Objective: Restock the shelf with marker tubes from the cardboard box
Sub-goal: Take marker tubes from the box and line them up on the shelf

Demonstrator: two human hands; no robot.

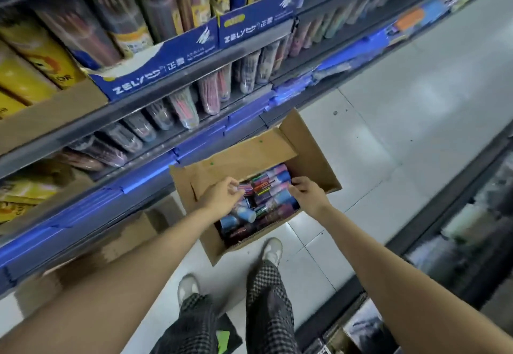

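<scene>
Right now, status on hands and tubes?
Left hand gripping a tube in the box. Right hand on another tube, grip unclear. Shelf path unobstructed.

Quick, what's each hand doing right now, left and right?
Left hand: fingers curled onto a marker tube in the cardboard box.
Right hand: fingers curled round another tube.

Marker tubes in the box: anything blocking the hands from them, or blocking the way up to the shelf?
Nothing visible. The cardboard box has its flaps open, and the left hand and right hand are already on the marker tubes. Open air lies between the box and the shelf to the left.
</scene>
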